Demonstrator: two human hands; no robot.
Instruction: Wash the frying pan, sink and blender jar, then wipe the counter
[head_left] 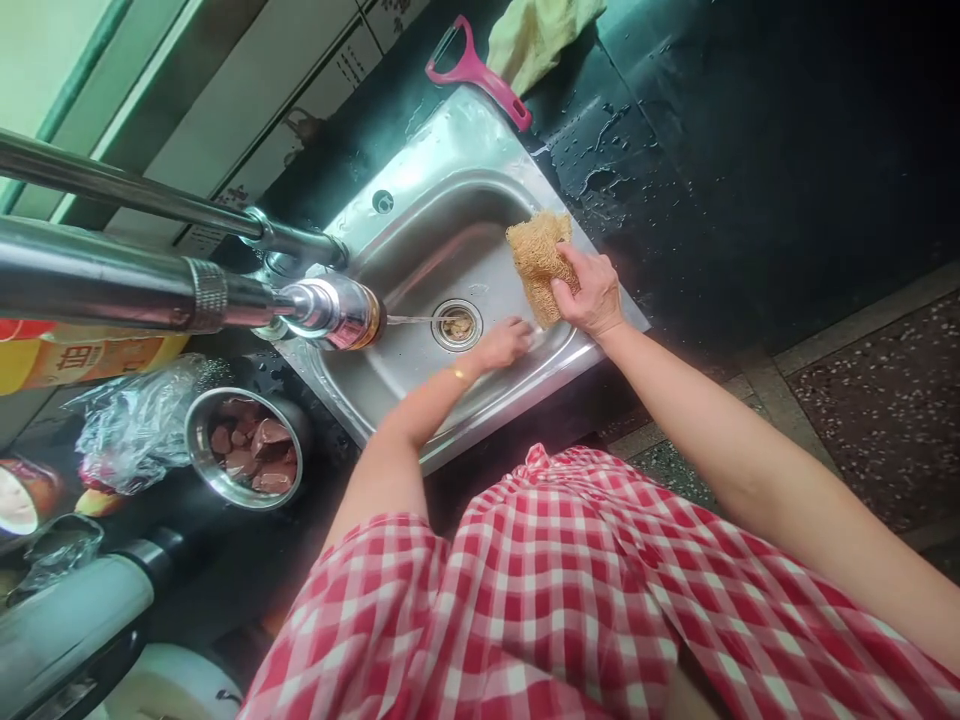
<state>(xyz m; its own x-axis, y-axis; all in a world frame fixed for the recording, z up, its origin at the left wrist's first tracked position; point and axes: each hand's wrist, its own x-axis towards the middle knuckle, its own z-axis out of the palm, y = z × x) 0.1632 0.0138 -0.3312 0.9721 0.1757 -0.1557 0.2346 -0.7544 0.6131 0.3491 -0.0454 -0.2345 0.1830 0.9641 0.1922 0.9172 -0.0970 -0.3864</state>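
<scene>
My right hand [592, 290] grips a tan loofah [541, 262] over the right side of the steel sink [499, 130], thumb and fingers pressed on its edge. Lower in the basin, my left hand [504, 343] is closed, its fingers curled and slightly blurred. What it holds, if anything, is hidden. A bracelet circles that wrist. From the faucet [341, 312] a thin stream of water runs toward the drain [457, 325], where pale yellowish scraps lie.
A pink peeler [472, 70] rests at the sink's far corner beside a pale yellow cloth [536, 40]. Left of the sink stand a metal bowl [193, 440] of dark reddish-brown chunks and a crumpled plastic bag [139, 425]. Water drops dot the black counter [675, 150].
</scene>
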